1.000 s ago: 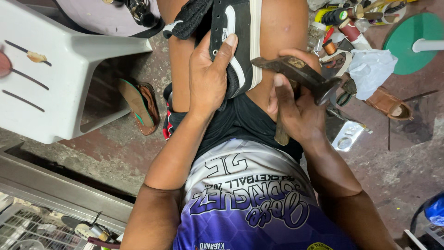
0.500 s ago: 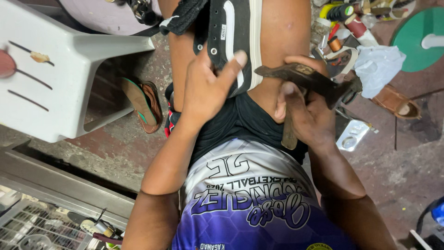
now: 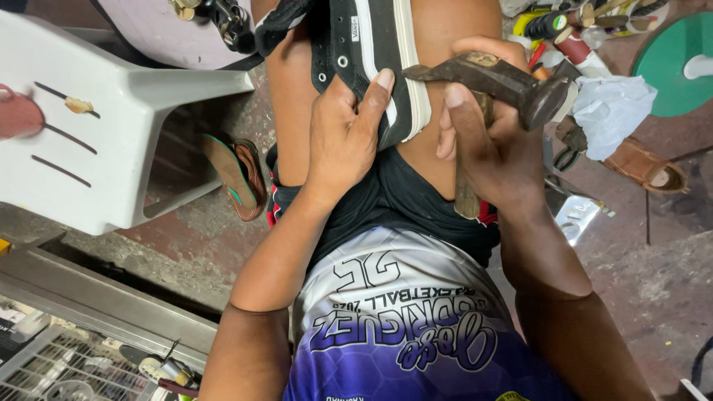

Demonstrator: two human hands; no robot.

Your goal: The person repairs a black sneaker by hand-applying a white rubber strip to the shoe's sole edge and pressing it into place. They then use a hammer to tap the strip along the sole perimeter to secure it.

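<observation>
Your right hand point(image 3: 486, 141) has its fingers closed round the hammer point(image 3: 494, 82), head poised just beside the sole edge. Keep your left hand point(image 3: 345, 134) pressed flat, fingers spread, pinning the shoe point(image 3: 368, 52) on your thigh. Strike the rim squarely, clear of your fingertips. Tools point(image 3: 564, 33) clutter the floor beyond.

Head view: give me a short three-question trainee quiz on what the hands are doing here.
1. True or false: the right hand grips a rusty metal-headed hammer with a wooden handle.
2. Multiple choice: the left hand presses on
A. the white plastic stool
B. the black canvas sneaker with a white rubber sole edge
C. the brown leather shoe
3. Fill in: the sneaker rests on the person's ____.

Key: 1 true; 2 B; 3 thigh.
</observation>
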